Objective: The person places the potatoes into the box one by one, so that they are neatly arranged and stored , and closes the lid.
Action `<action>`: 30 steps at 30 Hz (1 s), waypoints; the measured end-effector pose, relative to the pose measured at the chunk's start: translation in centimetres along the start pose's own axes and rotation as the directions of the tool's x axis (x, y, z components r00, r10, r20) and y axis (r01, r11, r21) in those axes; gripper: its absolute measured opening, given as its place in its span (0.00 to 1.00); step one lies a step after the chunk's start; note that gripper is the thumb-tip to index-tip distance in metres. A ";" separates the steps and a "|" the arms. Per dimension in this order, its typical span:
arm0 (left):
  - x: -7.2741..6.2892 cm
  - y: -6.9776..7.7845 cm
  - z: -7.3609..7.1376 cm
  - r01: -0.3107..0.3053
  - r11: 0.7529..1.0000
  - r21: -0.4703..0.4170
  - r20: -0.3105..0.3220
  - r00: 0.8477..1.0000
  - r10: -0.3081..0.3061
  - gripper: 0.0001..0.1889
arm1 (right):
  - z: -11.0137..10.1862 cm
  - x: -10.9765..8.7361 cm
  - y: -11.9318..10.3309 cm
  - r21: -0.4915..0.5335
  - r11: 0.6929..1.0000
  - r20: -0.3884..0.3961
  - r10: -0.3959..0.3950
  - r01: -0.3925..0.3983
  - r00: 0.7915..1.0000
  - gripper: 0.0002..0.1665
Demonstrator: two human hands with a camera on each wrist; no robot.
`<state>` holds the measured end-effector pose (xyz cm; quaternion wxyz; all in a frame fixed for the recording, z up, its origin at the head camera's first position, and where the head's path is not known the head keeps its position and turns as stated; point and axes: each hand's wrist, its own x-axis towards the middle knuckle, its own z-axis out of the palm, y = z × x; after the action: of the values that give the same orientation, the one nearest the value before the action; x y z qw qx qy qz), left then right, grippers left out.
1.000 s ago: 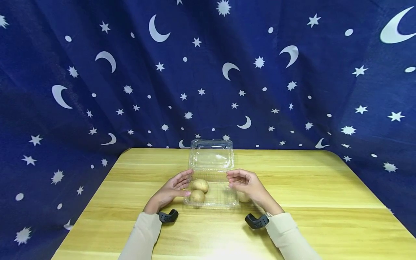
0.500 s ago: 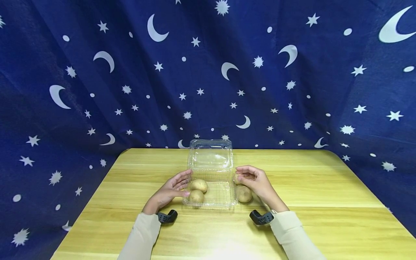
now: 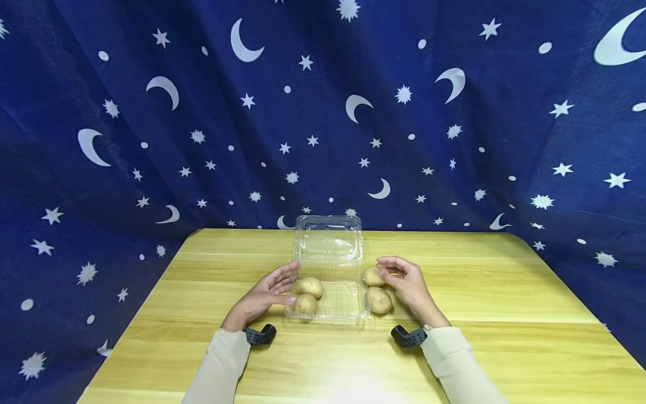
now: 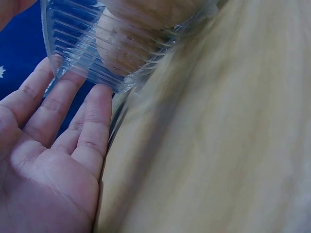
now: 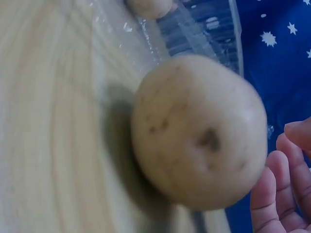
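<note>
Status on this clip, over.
Left hand against clear plastic hinged container, lid raised. Right hand by two rounded tan potatoes outside. Two more potatoes inside, left. No obstruction visible.

Passage is free before the box (image 3: 343,303); potatoes (image 3: 379,299) block its right.

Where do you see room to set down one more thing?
Bare table lies right of the right hand, left of the left hand, and between the sleeves. The box has its right half free. Crowded: between box and right hand, where two potatoes sit.
</note>
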<state>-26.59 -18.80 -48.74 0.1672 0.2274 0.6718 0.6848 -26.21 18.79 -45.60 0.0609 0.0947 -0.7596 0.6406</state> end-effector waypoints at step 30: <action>0.1 -0.1 -0.1 0.003 1.000 0.009 -0.005 1.000 -0.002 0.50 | -0.9 0.2 2.0 -0.065 0.982 0.119 0.182 -0.175 0.976 0.34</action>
<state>-26.71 -18.80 -48.83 0.1653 0.2256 0.6755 0.6823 -26.87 20.03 -47.32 -0.0419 0.0643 -0.7843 0.6156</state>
